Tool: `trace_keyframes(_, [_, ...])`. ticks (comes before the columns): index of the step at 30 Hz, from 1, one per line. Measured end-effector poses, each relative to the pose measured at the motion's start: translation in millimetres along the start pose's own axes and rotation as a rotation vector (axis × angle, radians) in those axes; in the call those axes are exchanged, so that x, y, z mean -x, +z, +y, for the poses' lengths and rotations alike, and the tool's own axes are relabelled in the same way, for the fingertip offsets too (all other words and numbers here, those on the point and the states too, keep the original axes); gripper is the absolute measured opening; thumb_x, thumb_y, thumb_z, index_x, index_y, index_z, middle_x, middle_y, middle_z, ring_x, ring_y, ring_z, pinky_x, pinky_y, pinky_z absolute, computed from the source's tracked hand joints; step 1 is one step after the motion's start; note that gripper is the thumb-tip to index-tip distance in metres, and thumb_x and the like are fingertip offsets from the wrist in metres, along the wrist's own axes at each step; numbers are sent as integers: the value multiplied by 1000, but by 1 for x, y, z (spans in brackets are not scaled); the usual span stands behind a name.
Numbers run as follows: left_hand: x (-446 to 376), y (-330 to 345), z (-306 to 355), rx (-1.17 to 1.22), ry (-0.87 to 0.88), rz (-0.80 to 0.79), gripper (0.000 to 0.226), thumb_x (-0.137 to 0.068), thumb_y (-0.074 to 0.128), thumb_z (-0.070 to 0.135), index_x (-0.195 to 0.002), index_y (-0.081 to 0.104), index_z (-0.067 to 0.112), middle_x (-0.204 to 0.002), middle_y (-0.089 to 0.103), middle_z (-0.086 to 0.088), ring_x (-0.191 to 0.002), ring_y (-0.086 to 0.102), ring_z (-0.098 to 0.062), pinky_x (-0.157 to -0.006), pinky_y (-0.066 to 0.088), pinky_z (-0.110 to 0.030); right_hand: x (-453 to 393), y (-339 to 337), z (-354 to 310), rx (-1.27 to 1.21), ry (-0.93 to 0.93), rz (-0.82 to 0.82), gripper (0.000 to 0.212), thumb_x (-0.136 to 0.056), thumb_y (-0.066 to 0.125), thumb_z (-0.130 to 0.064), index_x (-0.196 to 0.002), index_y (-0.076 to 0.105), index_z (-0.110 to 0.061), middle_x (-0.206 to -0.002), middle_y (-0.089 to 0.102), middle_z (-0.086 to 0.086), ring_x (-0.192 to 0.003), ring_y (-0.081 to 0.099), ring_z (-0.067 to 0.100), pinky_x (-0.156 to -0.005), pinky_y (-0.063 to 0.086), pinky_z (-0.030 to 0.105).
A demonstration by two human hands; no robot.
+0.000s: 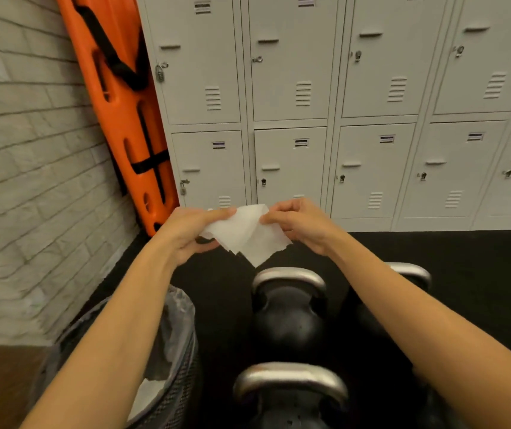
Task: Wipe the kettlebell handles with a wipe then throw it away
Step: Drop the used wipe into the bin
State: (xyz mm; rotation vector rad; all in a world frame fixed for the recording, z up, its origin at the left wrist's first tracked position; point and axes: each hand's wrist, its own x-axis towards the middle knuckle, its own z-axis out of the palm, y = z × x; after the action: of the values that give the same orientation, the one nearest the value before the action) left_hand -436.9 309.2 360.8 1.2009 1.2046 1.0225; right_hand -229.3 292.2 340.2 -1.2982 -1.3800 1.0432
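Before grey lockers (291,88) | on black floor (464,274): mesh bin (183,382), three kettlebells, nearest (291,397) | above them: left hand (192,233), right hand (303,224), both pinching white wipe (248,236), spread between

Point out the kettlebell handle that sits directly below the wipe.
The middle kettlebell handle, just under the hanging corner of the wipe; the nearest handle is lower in view, the right one partly behind the forearm.

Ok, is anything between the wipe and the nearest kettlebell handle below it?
Nothing visible. Both hands, left hand and right hand, pinch the white paper wipe in open air above the silver metal handle of the black kettlebell.
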Motion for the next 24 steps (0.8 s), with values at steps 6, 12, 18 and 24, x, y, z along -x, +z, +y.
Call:
trace_keyframes(6, [0, -32, 4, 271, 113, -24, 45, -83, 68, 45, -111, 71, 11, -116, 70, -5, -109, 64, -23, -83, 54, -42, -31, 50, -17, -56, -17, -154, 36, -81, 70, -1, -112, 54, -8, -121, 61, 15, -108, 65, 30, -83, 60, 38])
trace_keyframes(12, [0, -65, -3, 102, 73, 2, 35, -93, 62, 23, -126, 60, 13, -117, 64, -2, -108, 61, -24, -77, 55, -40, -39, 103, -14, -219, 77, -244, 68, -81, 74, -6, -139, 41, -17, -129, 59, 13, -110, 64, 30, -91, 56, 45])
trace_keyframes(18, [-2, -102, -11, -411, 94, 86, 43, -72, 77, -4, -110, 71, 15, -122, 62, -10, -116, 55, -26, -92, 52, -37, -39, 138, -8, -44, -104, -219, 65, -81, 74, -4, -133, 49, -34, -121, 62, 8, -106, 66, 26, -86, 59, 44])
trace_keyframes(24, [10, -124, -12, -949, 112, 209, 25, -65, 87, 13, -88, 78, 9, -80, 63, 0, -84, 55, -13, -65, 41, -22, -37, 158, -6, 300, -201, -244, 18, -77, 79, -7, -95, 76, -10, -80, 72, 2, -80, 71, 16, -69, 58, 20])
